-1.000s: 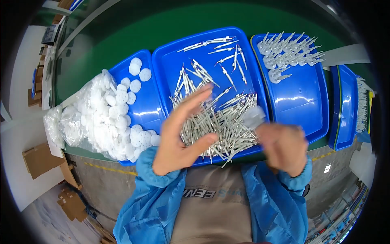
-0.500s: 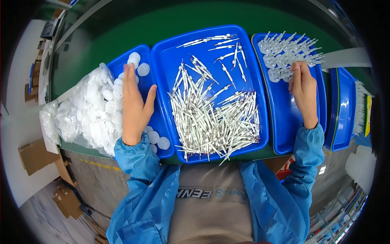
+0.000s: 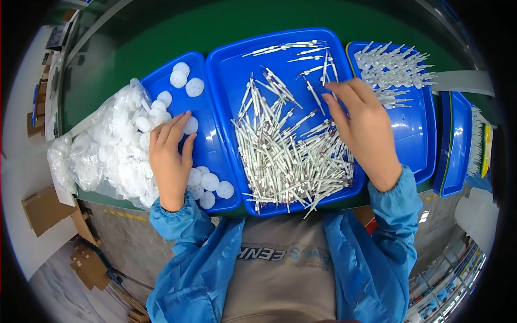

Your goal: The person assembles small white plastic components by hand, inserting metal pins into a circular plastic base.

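Observation:
My left hand (image 3: 171, 159) is open over the left blue tray, palm down with the thumb apart. Its fingertips are at a white round dotted disc (image 3: 190, 125), and more white discs (image 3: 195, 87) lie about it. My right hand (image 3: 360, 126) reaches over the right rim of the middle blue tray (image 3: 229, 59). Its thumb and index finger are apart, close to a few thin white sticks (image 3: 314, 97) with dark wire-like ends. Below them lies a large heap of the same sticks (image 3: 291, 167). The right hand's other fingers are partly hidden.
A clear plastic bag (image 3: 113, 145) of white discs spills toward the left tray (image 3: 215, 156). In the right blue tray (image 3: 412, 140) stand rows of discs with sticks (image 3: 396, 64) pointing out. Farther right are stacked blue trays (image 3: 455, 142). A green table (image 3: 242, 19) lies underneath.
My right hand has moved left from the right tray to the middle tray's sticks, its fingers parting. My left hand has come down nearer the discs, its fingers bending.

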The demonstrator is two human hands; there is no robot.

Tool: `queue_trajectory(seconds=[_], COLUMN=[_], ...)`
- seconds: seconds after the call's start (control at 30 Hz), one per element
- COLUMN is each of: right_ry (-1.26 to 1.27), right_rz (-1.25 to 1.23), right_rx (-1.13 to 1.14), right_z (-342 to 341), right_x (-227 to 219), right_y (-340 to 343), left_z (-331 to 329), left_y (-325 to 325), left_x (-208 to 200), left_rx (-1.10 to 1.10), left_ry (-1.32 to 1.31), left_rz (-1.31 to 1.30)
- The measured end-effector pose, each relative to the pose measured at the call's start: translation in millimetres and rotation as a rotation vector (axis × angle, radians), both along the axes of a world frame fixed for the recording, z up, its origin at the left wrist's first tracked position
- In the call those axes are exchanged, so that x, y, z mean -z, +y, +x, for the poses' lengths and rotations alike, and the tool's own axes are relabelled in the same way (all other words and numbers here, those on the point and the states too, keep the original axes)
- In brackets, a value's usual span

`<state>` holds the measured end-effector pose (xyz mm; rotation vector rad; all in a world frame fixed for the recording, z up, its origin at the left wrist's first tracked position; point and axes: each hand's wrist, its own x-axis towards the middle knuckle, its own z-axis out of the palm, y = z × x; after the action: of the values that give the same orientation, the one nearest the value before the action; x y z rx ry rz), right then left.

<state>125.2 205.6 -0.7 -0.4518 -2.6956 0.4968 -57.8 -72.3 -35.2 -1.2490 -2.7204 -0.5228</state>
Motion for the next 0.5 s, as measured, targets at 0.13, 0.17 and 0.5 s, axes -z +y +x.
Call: queue_trajectory(seconds=[0.13,0.17,0.5], right_ry=[-0.099,-0.096,-0.026], right_rz=[0.227,0.225,-0.548], right_rx=[-0.024,-0.035,-0.078], right_z=[-13.8,-15.2,14.5], right_x=[38.1,38.8,-22.1], right_y=[-4.3,-3.8,-61.2], left_z=[11.1,14.7,61.3], left_y=[5.6,8.1,54.3], left_x=[-9.0,-11.6,-35.4], left_rx=[-0.256,-0.267,0.019], left_ry=[-0.402,-0.398,-0.966], left_rz=[0.395,0.395,0.886])
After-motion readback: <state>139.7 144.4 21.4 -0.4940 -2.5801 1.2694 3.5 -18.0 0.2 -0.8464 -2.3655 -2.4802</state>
